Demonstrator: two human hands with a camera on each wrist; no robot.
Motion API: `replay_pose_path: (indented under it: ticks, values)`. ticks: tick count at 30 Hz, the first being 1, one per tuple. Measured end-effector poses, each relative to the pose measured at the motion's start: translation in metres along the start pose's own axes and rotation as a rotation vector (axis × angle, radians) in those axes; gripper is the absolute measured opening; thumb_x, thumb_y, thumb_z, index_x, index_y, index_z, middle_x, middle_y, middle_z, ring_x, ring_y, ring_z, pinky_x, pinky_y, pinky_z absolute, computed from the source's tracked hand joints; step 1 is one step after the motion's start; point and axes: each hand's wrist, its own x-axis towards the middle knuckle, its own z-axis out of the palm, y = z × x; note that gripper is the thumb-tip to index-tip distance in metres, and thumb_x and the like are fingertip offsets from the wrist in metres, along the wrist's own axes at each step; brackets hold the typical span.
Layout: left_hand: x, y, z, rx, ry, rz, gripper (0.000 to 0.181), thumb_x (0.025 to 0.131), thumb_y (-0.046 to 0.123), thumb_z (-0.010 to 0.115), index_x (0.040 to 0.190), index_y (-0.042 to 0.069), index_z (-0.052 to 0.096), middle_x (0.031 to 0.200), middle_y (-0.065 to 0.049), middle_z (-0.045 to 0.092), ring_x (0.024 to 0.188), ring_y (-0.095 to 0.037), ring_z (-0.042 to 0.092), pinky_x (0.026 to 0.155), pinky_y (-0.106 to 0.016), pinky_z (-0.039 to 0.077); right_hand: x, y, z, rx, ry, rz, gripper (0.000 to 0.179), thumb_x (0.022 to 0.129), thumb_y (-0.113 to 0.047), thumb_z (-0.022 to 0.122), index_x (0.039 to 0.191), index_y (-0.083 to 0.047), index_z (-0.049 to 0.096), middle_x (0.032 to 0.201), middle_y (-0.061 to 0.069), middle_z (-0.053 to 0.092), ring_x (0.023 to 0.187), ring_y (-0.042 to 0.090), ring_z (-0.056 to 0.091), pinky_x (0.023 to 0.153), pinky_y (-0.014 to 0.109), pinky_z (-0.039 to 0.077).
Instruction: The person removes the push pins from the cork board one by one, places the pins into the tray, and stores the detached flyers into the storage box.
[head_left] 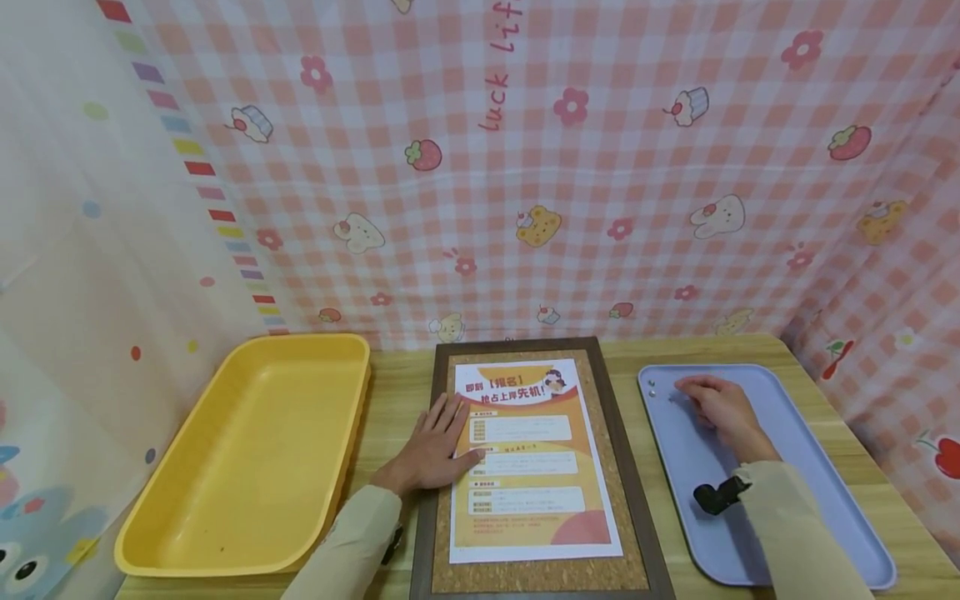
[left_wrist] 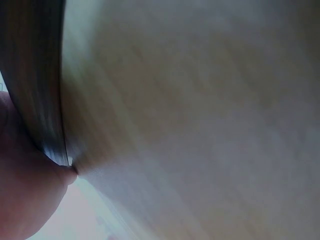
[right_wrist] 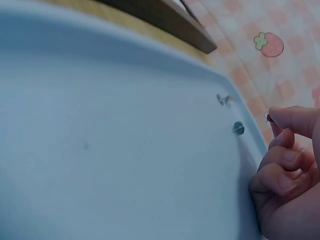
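My left hand (head_left: 431, 450) lies with straight fingers across the left edge of a printed poster (head_left: 540, 517) and the brown-framed cork board (head_left: 633, 575) under it. Over the far end of a lilac-blue tray (head_left: 675, 483), my right hand (head_left: 720, 408) pinches a small dark thumbtack (right_wrist: 269, 118) between thumb and index finger. Its other fingers are curled in. Two more spots of small metal tacks (right_wrist: 239, 128) lie in the tray's far corner, close to that hand. In the left wrist view, the dark board frame (left_wrist: 32, 65) shows beside part of the left hand.
A deep yellow bin (head_left: 240, 467) stands on the left of the wooden table (head_left: 390, 392). Behind the table hangs a pink checked cloth (head_left: 465, 217), which also closes the right side. A black wrist camera (head_left: 716, 497) hangs over the tray.
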Motion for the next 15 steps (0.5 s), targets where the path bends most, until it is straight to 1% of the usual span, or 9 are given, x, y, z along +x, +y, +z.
replay_pose_path:
  ticks: [5,12,15]
  values:
    - [0.0006,-0.0018,0.0018,-0.014,0.009,0.012,0.083,0.101,0.052,0.045,0.159,0.002,0.012,0.166,-0.017,0.004,0.152,-0.037,-0.004,0.119,-0.061,0.006,0.0029,0.0049,-0.0012,-0.003,-0.001,-0.015,0.014,0.099,-0.023,0.059,0.094,-0.017,0.071,0.067,-0.012,0.052,0.054,0.004,0.043,0.049,0.023,0.038]
    - [0.0025,-0.0066,0.0069,-0.035,0.014,-0.001,0.086,0.100,0.058,0.043,0.159,0.006,0.009,0.167,-0.012,0.000,0.153,-0.031,-0.008,0.120,-0.059,0.003,0.0050,0.0087,0.0013,-0.031,-0.007,-0.029,0.015,0.098,-0.018,0.059,0.097,-0.010,0.071,0.067,-0.011,0.052,0.055,0.005,0.045,0.049,0.023,0.040]
    - [0.0028,-0.0058,0.0057,-0.040,0.009,0.001,0.087,0.099,0.057,0.044,0.159,0.004,0.010,0.166,-0.015,0.001,0.153,-0.033,-0.007,0.120,-0.059,0.003,0.0056,0.0097,0.0024,-0.049,0.003,-0.020,0.017,0.098,-0.019,0.059,0.099,-0.007,0.071,0.068,-0.011,0.053,0.056,0.005,0.046,0.050,0.023,0.041]
